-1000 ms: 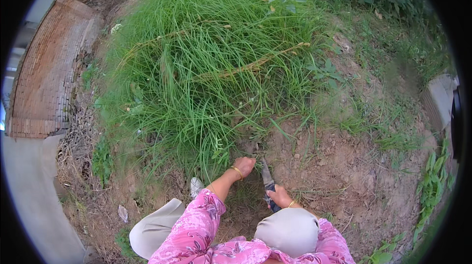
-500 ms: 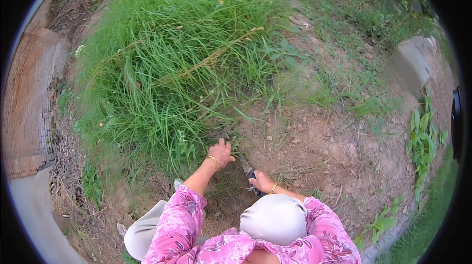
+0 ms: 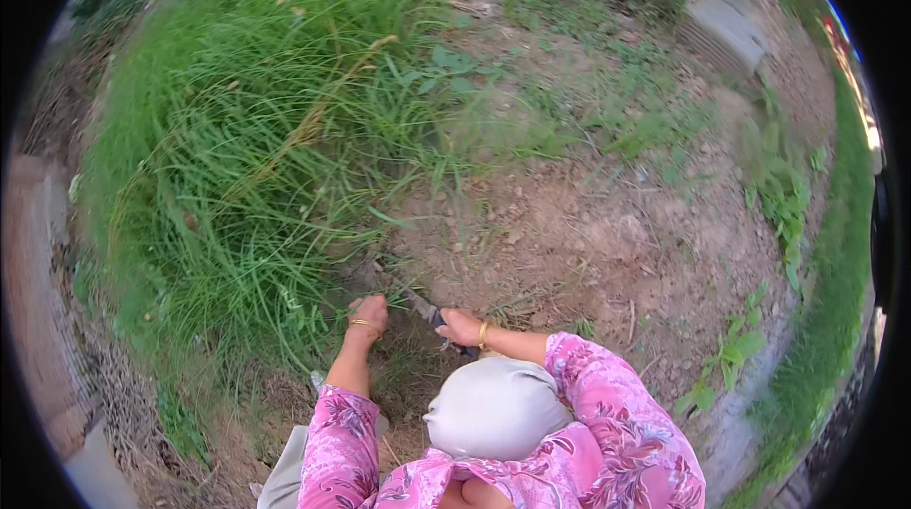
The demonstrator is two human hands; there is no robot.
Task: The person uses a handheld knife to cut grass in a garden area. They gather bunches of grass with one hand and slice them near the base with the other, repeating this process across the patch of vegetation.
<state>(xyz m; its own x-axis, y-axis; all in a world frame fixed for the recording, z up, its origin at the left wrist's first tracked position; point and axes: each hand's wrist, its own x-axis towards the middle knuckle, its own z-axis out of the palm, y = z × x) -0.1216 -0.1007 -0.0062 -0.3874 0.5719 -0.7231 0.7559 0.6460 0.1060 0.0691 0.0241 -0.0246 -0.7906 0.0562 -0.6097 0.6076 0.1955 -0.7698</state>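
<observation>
My left hand [image 3: 369, 314], with a gold-coloured bangle on its wrist, is closed low at the near edge of a tall green grass clump [image 3: 237, 158]. What its fingers hold is hidden. To its right, my right hand [image 3: 461, 327] grips the dark, cloth-like handle of a hand tool [image 3: 418, 302]. The tool's greyish shaft slants up and left toward the base of the grass. Its working end is blurred against the soil, so I cannot tell its kind. Both hands are low over the ground, a short gap between them.
Bare, crumbly soil [image 3: 560, 234] with small weeds spreads to the right of the grass. A grey block [image 3: 729, 27] lies at the far right, and broad-leaved plants [image 3: 735, 348] grow along that side. My pale-trousered knee [image 3: 498, 407] is raised close behind my right hand. Brickwork [image 3: 43, 291] borders the left.
The view has swung to the right, so the grass sits further left in it. My left hand's fingers, partly spread before, are now closed. My right hand keeps its grip on the tool.
</observation>
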